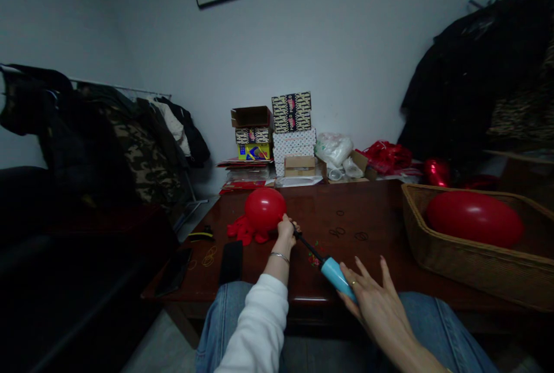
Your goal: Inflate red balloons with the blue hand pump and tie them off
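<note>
A partly inflated red balloon [265,209] is fitted toward the far end of a balloon pump [337,278] with a light-blue barrel and a black rod. My left hand [287,228] is closed round the balloon's neck and the black end of the pump, which the fingers partly hide. At the near end, the blue barrel lies between the thumb and palm of my right hand [377,299], whose other fingers are stretched out and spread. Limp red balloons [243,230] lie in a heap just behind and left of my left hand.
A wicker basket [467,254] on the right holds a large inflated red balloon [474,218]. Dark rings [337,232] and yellow rubber bands [209,256] lie on the brown table [372,202], with a black phone [231,262]. Stacked boxes [294,150] stand by the wall.
</note>
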{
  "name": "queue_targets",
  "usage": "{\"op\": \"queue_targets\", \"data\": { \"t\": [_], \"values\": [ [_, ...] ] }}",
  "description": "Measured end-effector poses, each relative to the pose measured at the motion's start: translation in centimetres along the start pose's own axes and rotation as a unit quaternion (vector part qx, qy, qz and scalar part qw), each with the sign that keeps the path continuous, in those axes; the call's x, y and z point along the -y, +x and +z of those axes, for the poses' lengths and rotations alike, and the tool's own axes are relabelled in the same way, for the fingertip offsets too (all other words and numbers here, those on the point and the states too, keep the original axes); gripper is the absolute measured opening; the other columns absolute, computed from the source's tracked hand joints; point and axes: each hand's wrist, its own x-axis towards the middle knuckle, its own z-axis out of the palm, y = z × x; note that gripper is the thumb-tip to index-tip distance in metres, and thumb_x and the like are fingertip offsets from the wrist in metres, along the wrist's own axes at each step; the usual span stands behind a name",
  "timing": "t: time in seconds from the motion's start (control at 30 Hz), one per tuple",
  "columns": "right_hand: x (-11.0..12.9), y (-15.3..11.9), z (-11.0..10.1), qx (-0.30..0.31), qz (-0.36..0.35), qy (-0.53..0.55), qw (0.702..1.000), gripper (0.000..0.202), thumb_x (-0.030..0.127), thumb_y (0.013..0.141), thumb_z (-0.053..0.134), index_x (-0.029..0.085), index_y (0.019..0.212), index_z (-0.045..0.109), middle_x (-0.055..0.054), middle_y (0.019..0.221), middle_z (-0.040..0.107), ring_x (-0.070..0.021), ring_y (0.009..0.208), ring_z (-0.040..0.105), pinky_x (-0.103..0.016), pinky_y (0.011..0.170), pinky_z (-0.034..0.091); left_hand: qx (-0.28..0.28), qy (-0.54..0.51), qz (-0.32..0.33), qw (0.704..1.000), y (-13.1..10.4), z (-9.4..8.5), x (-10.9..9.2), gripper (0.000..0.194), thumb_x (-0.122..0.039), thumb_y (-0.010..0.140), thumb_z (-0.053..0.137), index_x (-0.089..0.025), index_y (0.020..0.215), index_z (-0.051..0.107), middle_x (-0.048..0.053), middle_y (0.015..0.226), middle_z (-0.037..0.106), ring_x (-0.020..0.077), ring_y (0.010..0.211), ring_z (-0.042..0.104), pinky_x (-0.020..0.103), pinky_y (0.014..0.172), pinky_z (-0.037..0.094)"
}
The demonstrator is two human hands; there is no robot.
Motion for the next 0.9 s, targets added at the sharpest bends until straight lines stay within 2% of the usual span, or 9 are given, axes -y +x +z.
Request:
{"op": "queue_targets", "data": {
  "t": [0.2, 0.4, 0.53, 0.73, 0.9],
  "values": [
    [0.7, 2.2, 0.0, 0.032, 0.007, -0.003, 0.999, 0.041, 0.035, 0.087, 0.046, 0.018, 0.124, 0.055, -0.009, 0.113, 0.066, -0.0284, 0.121, 0.050, -0.059, 0.110, 0.000, -0.009, -0.006, 0.006, 1.000, -0.6, 0.3, -0.3, 0.028, -0.036, 0.094, 0.032, -0.020, 0.071, 0.036, -0.006, 0.047, 0.036, 0.0073, 0.034, 0.034, 0.018, 0.037, 0.027],
    [2.1, 5.8, 0.6, 0.055, 0.029, -0.013, 0.998, 0.040, 0.034, 0.088, 0.046, 0.015, 0.122, 0.056, -0.011, 0.112, 0.067, -0.0283, 0.120, 0.050, -0.056, 0.110, -0.002, -0.010, -0.009, -0.007, 1.000, -0.6, 1.0, 0.8, 0.026, -0.039, 0.092, 0.037, -0.020, 0.074, 0.037, -0.007, 0.048, 0.036, 0.0074, 0.033, 0.034, 0.019, 0.037, 0.027],
    [2.7, 7.0, 1.2, 0.064, 0.035, -0.024, 0.997, 0.041, 0.033, 0.088, 0.048, 0.012, 0.122, 0.056, -0.012, 0.109, 0.068, -0.0296, 0.120, 0.050, -0.056, 0.110, -0.003, 0.003, 0.002, -0.005, 1.000, -0.7, 1.2, 1.4, 0.025, -0.036, 0.093, 0.035, -0.020, 0.074, 0.038, -0.006, 0.048, 0.036, 0.0079, 0.034, 0.036, 0.019, 0.037, 0.029],
    [3.1, 6.1, 1.0, 0.047, 0.046, -0.031, 0.997, 0.038, 0.031, 0.088, 0.046, 0.014, 0.119, 0.058, -0.013, 0.107, 0.068, -0.0288, 0.118, 0.052, -0.056, 0.110, 0.000, 0.014, 0.009, -0.015, 1.000, -0.6, 1.0, 1.8, 0.026, -0.035, 0.093, 0.034, -0.020, 0.073, 0.038, -0.007, 0.046, 0.035, 0.0079, 0.033, 0.035, 0.019, 0.037, 0.029],
    [2.3, 4.1, 0.2, 0.040, 0.035, -0.015, 0.998, 0.039, 0.032, 0.089, 0.044, 0.015, 0.122, 0.056, -0.011, 0.110, 0.068, -0.0287, 0.119, 0.051, -0.057, 0.110, 0.000, 0.012, 0.011, -0.020, 1.000, -0.2, 0.8, 1.6, 0.027, -0.037, 0.093, 0.033, -0.020, 0.072, 0.037, -0.007, 0.046, 0.035, 0.0075, 0.033, 0.034, 0.019, 0.038, 0.027]
  ]
}}
